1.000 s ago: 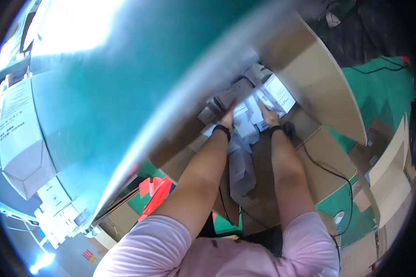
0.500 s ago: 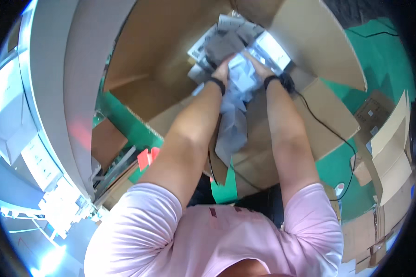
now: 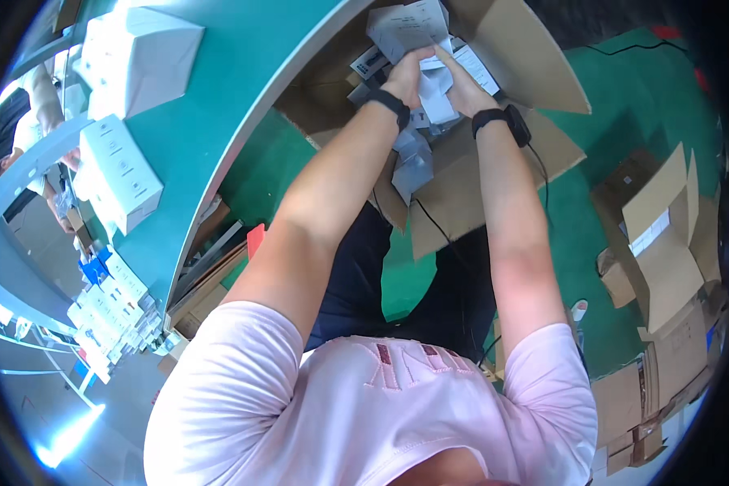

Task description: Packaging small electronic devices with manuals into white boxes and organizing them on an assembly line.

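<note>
Both arms stretched forward over an open cardboard box [image 3: 494, 49] on the green floor [image 3: 607, 121]. Left hand [image 3: 405, 74] closed around a bunch of grey plastic packets [image 3: 409, 28], fingers curled over the top of the bundle. Right hand [image 3: 462, 81] pressed against the same bundle from the other side, fingers wrapped round a white folded piece, thumb up. Held between both hands at once, probably because the packets are loose and slippery and would slide apart in a single grip. Bundle raised just above the mouth of the box, more grey packets [image 3: 413, 162] trailing down below the wrists, towards the lap. Dark band on each wrist, the right one [image 3: 502, 121] with a thin black cable [image 3: 543, 174] running down past the box flap. Box flaps folded outward, likely to keep the opening free for reaching in.

To the left, a teal table [image 3: 219, 121] with white boxes [image 3: 121, 174] stacked near its edge, within reach of the seat. More small white boxes [image 3: 109, 312] lined up lower down beside a blue item. Further open cardboard boxes [image 3: 664, 243] spread on the floor to the right, well apart from the hands. Another person partly visible at the far left edge [image 3: 24, 130], not touching anything here
</note>
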A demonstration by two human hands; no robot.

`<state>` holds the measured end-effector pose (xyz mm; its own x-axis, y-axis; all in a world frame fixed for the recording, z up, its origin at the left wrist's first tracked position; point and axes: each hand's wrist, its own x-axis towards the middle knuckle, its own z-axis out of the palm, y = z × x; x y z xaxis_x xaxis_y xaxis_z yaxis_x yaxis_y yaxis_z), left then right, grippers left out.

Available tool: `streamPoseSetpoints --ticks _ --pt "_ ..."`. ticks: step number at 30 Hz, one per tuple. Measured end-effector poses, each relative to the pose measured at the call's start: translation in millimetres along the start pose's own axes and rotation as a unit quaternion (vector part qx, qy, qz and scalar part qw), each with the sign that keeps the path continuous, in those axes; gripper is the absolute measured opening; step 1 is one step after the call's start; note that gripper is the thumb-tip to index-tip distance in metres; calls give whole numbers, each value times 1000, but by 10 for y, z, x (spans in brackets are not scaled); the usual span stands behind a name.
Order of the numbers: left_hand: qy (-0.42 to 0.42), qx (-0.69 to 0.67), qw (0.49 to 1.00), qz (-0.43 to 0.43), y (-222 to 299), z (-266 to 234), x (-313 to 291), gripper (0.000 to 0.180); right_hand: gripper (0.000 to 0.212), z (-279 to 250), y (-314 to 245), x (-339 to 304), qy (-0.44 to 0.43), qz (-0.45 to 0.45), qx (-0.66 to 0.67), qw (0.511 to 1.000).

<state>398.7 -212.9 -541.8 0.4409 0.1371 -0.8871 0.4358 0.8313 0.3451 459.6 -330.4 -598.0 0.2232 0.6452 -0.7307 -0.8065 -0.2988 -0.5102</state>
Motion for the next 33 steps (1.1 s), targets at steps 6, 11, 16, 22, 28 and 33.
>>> streamPoseSetpoints --ticks 6,11,16,22,28,33 --pt "-70 -97 991 57 -523 458 -1532 42 52 395 -495 -1886 0 16 93 995" --pt "-165 -127 978 -34 -495 769 -3228 56 62 930 -868 -3568 53 -42 70 995" --pt "-291 -269 908 -136 27 543 -4267 67 57 1487 -1506 -4195 63 -39 21 997" --pt "-404 -367 832 -97 828 86 -5121 67 74 2237 -2264 -4392 -68 9 -64 996" --pt "-423 -380 821 -59 1151 -388 -5520 67 65 2748 -2582 -4410 137 -235 -422 865" --pt "-405 -396 822 -61 1211 -1040 -5828 70 60 3506 -2906 -4502 230 -408 -695 545"
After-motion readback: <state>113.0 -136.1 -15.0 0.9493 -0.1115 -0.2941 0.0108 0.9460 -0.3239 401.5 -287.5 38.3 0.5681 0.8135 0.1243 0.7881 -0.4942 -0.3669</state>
